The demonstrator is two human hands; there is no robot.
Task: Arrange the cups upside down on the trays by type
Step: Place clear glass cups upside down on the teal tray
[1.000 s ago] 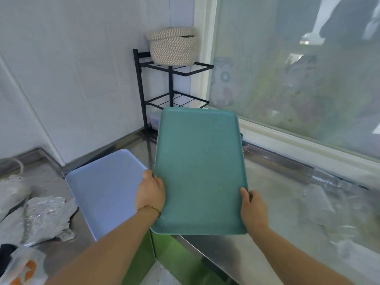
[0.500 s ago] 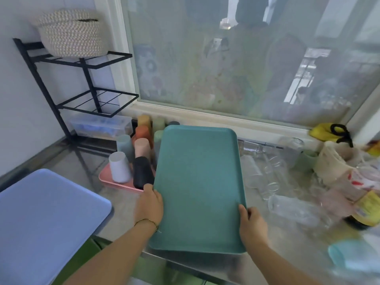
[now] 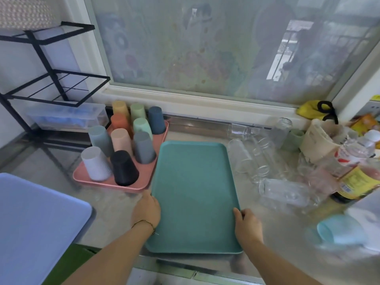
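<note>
The steel surface [image 3: 115, 204] runs under both hands. Well out to the left of the left hand [image 3: 146, 210] lies the blue tray [image 3: 30, 223], bare side up. Between the two hands the teal tray [image 3: 195, 192] lies flat on the surface with nothing on it, long sides running away from the person and its near end by the surface's front edge. Both forearms reach forward. The left hand grips the tray's left rim, knuckles up and fingers curled over the edge. The right hand [image 3: 247, 225] grips the right rim with its thumb on top. Just beyond the left hand sits the pink tray [image 3: 111, 183], touching the teal one and carrying the coloured cups [image 3: 121, 140], all upside down. Beyond the right hand, the clear glasses [image 3: 242, 155] lie jumbled on their sides. Right of the right hand, a light blue cup [image 3: 329, 231] lies on its side.
</note>
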